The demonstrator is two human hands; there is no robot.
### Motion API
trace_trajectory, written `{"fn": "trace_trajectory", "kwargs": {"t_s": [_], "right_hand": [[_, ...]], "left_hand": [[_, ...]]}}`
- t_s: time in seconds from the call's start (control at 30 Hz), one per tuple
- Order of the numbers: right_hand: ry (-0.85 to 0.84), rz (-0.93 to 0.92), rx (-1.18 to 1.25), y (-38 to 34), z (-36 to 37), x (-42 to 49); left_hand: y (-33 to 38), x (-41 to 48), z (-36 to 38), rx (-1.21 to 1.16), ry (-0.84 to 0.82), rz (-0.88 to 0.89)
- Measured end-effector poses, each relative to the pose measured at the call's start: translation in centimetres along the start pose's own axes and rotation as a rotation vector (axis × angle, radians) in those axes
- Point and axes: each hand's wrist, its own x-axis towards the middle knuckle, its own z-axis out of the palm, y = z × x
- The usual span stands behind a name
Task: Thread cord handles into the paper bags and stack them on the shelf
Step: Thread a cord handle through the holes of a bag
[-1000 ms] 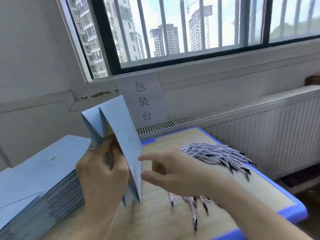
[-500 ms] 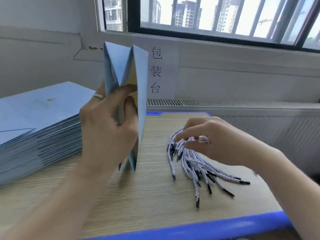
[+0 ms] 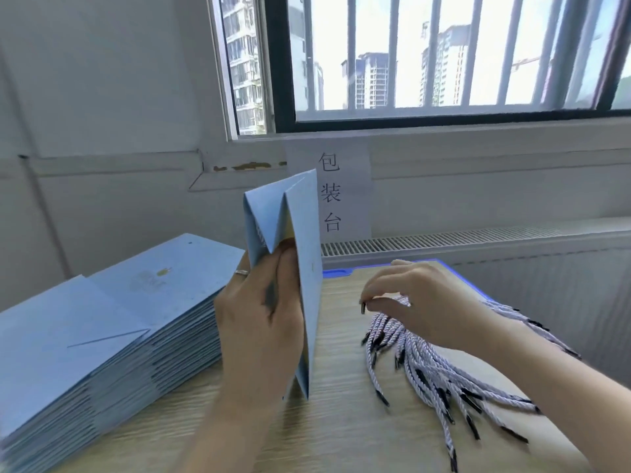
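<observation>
A light blue folded paper bag (image 3: 305, 254) stands upright on the wooden table (image 3: 345, 431), its gusset facing me. My left hand (image 3: 263, 319) grips its left side, fingers curled into the fold. A white cord shows just inside the bag's left panel. To the right lies a pile of white twisted cords (image 3: 430, 367) with black tips. My right hand (image 3: 420, 302) hovers over the pile and pinches the black tip of one cord between thumb and forefinger.
A tall stack of flat blue bags (image 3: 102, 322) fills the table's left side. The table has a blue rim (image 3: 341, 273). Behind it run a radiator grille (image 3: 461, 238), a paper sign (image 3: 329, 196) on the wall and a barred window.
My right hand went from beside the bag to the cord pile and now pinches one cord tip, lifting it slightly. The left hand keeps holding the bag upright.
</observation>
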Motion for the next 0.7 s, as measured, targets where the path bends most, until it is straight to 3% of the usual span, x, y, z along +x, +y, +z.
{"fn": "trace_trajectory", "kwargs": {"t_s": [0.1,0.23,0.43,0.7], "right_hand": [[0.183,0.087,0.240,-1.9,-1.5,0.9],[0.261,0.091,0.490,-5.0,-3.0,2.3],[0.190,0.086,0.558,-7.5,-2.0,3.4],[0.271,0.109,0.578,-8.1,-1.1,3.4]], "left_hand": [[0.1,-0.1,0.0,0.000,-0.004,-0.003],[0.2,-0.3,0.1,-0.001,-0.007,-0.038],[-0.2,-0.3,0.1,0.016,-0.014,-0.031],[0.0,-0.3,0.0,-0.002,-0.043,-0.036]]}}
